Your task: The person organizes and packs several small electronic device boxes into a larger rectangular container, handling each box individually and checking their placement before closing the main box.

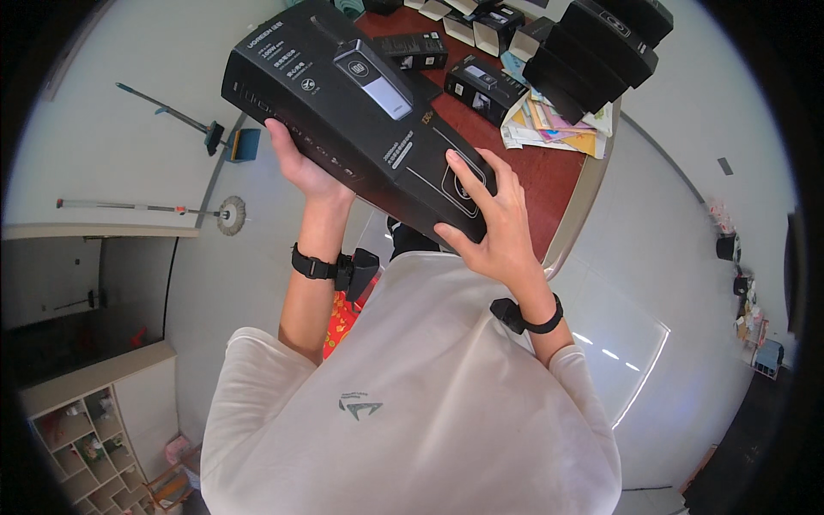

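A long black UGREEN power bank box point(380, 129) is held up at a slant in front of me, its printed face towards the camera. A picture of a silver-and-black power bank is on that face. My left hand point(309, 167) supports its lower left side, the thumb along the edge and the other fingers hidden beneath. Across the near right end lies my right hand point(496, 222), fingers spread over a printed emblem and thumb at the near edge. Behind the box is a dark red table point(547, 187), partly covered by it.
On the table lie two smaller black boxes point(412, 51) point(486, 88), several open-ended boxes point(499, 29), and stacked black boxes point(599, 58) near loose papers point(560, 132). A broom point(174, 112), dustpan point(244, 145) and mop point(230, 215) are at left; shelving point(96, 444) is lower left.
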A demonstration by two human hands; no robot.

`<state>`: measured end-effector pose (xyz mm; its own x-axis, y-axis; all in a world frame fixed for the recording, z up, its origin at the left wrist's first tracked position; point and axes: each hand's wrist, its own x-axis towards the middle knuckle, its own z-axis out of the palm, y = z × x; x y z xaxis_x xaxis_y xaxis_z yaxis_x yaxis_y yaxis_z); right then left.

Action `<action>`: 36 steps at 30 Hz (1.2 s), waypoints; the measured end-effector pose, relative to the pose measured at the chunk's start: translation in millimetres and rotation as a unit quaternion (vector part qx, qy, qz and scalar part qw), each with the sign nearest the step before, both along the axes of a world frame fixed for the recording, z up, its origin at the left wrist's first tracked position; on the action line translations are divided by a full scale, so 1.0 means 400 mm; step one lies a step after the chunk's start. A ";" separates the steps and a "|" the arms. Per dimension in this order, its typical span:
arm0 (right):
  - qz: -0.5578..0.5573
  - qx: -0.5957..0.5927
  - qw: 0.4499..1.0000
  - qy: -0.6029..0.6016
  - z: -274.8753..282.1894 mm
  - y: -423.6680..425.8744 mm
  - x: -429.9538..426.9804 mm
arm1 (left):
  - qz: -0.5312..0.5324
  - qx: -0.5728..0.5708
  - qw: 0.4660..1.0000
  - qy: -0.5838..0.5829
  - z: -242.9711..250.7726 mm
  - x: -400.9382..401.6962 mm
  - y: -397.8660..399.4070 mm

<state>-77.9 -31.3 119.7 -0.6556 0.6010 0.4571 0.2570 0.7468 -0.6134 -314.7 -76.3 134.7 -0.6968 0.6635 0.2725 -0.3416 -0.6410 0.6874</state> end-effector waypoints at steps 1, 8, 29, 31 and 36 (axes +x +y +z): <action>0.000 -0.004 1.000 0.003 -0.002 0.000 0.001 | -0.001 -0.001 1.000 -0.001 -0.002 0.003 0.000; 0.019 -0.022 1.000 0.005 -0.010 0.008 0.000 | -0.001 0.021 1.000 -0.009 -0.021 0.006 -0.008; 0.071 -0.278 0.957 -0.028 -0.101 -0.076 0.052 | -0.099 -0.219 0.971 0.002 -0.058 0.070 -0.003; 0.057 -0.300 0.951 -0.045 -0.113 -0.077 0.048 | -0.054 -0.218 0.973 0.051 -0.092 0.067 0.003; 0.034 -0.336 0.940 -0.056 -0.179 -0.060 0.050 | -0.010 -0.181 0.959 0.220 -0.094 0.148 0.002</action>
<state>-58.1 -55.4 48.0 -0.7237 0.6850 -0.0839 0.3136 0.2181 -0.9242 -255.4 -75.7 97.2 -0.5538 0.7817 0.2868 0.0228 -0.3300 0.9437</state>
